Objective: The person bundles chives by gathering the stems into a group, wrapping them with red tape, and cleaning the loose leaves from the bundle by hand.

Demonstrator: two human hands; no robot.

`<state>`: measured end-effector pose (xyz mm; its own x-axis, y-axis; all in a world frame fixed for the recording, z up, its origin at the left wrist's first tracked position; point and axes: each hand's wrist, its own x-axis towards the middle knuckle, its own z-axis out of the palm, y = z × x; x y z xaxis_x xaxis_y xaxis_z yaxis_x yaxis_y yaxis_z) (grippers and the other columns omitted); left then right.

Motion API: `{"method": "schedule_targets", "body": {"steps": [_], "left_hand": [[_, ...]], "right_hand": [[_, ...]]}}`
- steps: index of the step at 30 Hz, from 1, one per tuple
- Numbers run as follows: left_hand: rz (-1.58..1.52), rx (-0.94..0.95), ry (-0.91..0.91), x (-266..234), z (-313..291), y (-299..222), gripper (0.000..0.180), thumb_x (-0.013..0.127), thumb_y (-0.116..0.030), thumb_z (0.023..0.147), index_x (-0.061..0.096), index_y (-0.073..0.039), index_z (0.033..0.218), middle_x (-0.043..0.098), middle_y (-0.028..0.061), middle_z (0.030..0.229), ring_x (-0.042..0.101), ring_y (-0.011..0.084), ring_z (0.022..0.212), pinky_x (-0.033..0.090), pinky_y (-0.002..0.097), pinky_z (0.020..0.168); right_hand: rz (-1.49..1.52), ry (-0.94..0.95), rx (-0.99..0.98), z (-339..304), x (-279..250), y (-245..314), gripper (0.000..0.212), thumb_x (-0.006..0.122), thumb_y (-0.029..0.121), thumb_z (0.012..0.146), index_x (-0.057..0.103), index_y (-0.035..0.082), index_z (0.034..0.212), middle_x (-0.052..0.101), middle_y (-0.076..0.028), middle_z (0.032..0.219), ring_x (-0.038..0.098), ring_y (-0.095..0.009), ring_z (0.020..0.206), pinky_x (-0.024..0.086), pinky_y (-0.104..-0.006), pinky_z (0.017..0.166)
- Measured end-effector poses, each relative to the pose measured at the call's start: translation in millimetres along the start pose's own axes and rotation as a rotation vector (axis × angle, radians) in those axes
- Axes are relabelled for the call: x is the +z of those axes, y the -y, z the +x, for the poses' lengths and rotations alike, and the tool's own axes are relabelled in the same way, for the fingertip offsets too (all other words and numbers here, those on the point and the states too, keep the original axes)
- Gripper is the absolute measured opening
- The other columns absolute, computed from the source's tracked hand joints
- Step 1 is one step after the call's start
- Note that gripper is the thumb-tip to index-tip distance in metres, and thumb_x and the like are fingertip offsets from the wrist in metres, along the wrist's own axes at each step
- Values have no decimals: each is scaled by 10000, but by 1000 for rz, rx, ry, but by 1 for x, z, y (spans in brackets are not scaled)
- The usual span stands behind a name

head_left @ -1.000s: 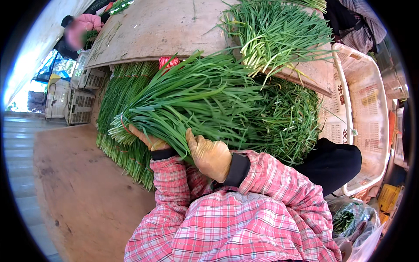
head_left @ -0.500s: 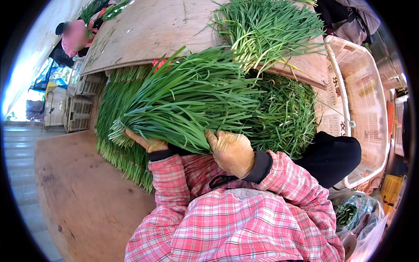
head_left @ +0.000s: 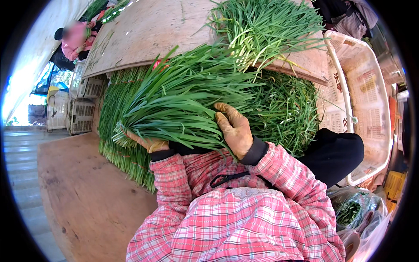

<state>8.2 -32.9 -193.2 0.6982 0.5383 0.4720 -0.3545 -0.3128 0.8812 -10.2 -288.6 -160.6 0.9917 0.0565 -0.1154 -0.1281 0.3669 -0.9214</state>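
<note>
L grip [head_left: 152, 143] clasping grn leafy bundle [head_left: 183, 107] nr base, R grip [head_left: 238, 132] spread agnst it

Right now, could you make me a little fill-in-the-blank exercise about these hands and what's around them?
1. The left hand touches the long, green, leafy bundle.
Its pale stem ends lie to the ____ of the right hand.
2. The plaid fabric sleeves are mainly ____.
3. The large, whitish, perforated plastic crate stands on the picture's ____ side.

Missing words: left; pink; right.
</note>
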Motion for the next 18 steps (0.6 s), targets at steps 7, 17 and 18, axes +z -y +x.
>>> {"method": "schedule_targets", "body": {"steps": [7,17,18], "left_hand": [[915,346,302,-36,9,22,862,692,-278,836,120,-121,1461,409,124,1426,473,268,1243,363,484,1071],[224,79,70,-1,1,-6,738,561,-427,900,188,-123,1459,423,118,1414,436,262,1267,341,470,1083],[26,-16,-3,13,-1,-22,697,531,-416,922,193,-134,1462,420,115,1417,431,265,1270,343,471,1081]], "right_hand": [[-55,54,48,26,0,-18,250,660,125,885,644,-82,1025,691,-116,828,584,-104,716,488,-252,660],[-1217,218,-597,0,-28,8,163,583,92,700,660,83,843,578,-86,638,592,-281,589,460,-384,523],[-1254,152,-681,0,-39,5,115,553,89,676,610,94,776,550,-77,622,571,-258,559,442,-380,504]]}}
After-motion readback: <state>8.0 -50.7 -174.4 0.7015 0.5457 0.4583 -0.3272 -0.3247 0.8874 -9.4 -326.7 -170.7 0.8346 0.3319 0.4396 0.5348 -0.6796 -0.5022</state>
